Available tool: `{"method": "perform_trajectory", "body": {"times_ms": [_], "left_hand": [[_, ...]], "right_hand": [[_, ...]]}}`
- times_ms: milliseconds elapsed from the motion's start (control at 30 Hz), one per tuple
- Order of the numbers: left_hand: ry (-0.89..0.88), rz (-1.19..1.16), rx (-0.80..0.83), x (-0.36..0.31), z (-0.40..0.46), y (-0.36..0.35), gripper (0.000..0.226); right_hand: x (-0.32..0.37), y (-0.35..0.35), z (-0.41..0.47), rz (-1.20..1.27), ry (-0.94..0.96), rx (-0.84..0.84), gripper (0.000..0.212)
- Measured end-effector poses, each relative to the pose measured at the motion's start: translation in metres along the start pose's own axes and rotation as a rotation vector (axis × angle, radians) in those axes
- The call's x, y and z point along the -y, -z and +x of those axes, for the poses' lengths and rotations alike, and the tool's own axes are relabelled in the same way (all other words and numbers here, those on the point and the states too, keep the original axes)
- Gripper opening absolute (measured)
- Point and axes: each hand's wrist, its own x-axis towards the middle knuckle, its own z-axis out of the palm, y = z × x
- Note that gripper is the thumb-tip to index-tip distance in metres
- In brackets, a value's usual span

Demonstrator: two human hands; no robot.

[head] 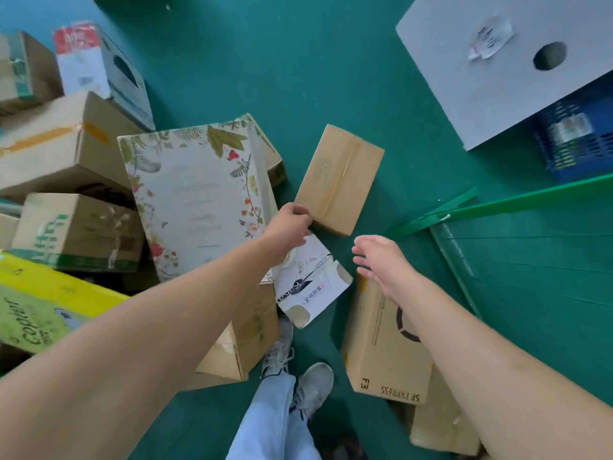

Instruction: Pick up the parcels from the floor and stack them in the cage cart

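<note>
Brown cardboard parcel lies on the green floor at frame centre, its near corner gripped by the left hand to lift it, while the right hand hovers spread, ready to support

Gripping the near corner of a plain brown parcel on the green floor with the left hand — right hand hovering just beside, fingers spread — above an SF Express box.

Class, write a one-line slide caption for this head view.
Left hand grips the plain brown parcel on the green floor; right hand reaches in, open.
</note>
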Motion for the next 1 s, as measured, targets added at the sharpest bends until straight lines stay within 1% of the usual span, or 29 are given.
{"method": "perform_trajectory", "body": {"times_ms": [100,167,233,300,500,600,733,800,833,867,933,1000], "left_hand": [[0.003,0.05,0.012,0.016,0.054,-0.01,0.035],[0.021,0.067,0.023,0.025,0.082,-0.014,0.044],[0.015,0.091,0.039,0.032,0.107,-0.018,0.053],[0.005,0.138,0.049,0.04,0.126,-0.024,0.056],[-0.015,0.172,0.007,0.06,0.187,-0.046,0.054],[0.013,0.175,-0.025,0.062,0.209,-0.053,0.054],[0.099,0.182,-0.126,0.059,0.232,-0.054,0.055],[0.169,0.143,-0.107,0.058,0.237,-0.052,0.054],[0.191,0.117,-0.087,0.058,0.236,-0.052,0.05],[0.2,0.098,-0.071,0.059,0.236,-0.054,0.051],[0.173,0.097,-0.073,0.059,0.239,-0.057,0.063],[0.078,0.109,-0.087,0.056,0.233,-0.057,0.069]], "right_hand": [[-0.014,-0.012,0.067,-0.035,-0.007,0.007,0.016],[-0.024,-0.019,0.102,-0.06,-0.011,0.01,0.021],[-0.033,-0.026,0.132,-0.068,-0.016,0.01,0.034],[-0.043,-0.033,0.158,-0.051,-0.038,0.002,0.049],[-0.066,-0.044,0.221,0.012,-0.038,-0.044,0.08],[-0.071,-0.046,0.243,0.066,-0.04,-0.007,0.084],[-0.073,-0.047,0.262,0.119,-0.087,0.036,0.086],[-0.072,-0.048,0.266,0.139,-0.097,0.043,0.086],[-0.072,-0.049,0.268,0.146,-0.094,0.043,0.085],[-0.071,-0.048,0.268,0.151,-0.083,0.04,0.085],[-0.07,-0.045,0.267,0.177,-0.055,0.028,0.087],[-0.067,-0.038,0.26,0.215,-0.021,0.013,0.087]]}}
